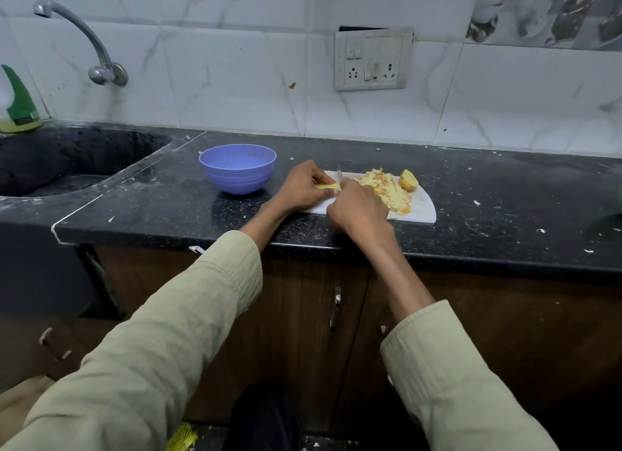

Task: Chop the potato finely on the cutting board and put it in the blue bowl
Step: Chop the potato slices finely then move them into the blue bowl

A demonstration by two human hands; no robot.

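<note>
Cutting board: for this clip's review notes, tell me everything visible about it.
The cutting board is white, thin and flat, plastic by the look of it, with a rounded right end. It lies on the black speckled counter, to the right of the blue bowl. A pile of chopped potato and an uncut potato chunk sit on it. The left hand holds a potato piece over its left part, and the right hand, gripping a knife, hides its middle.
</note>
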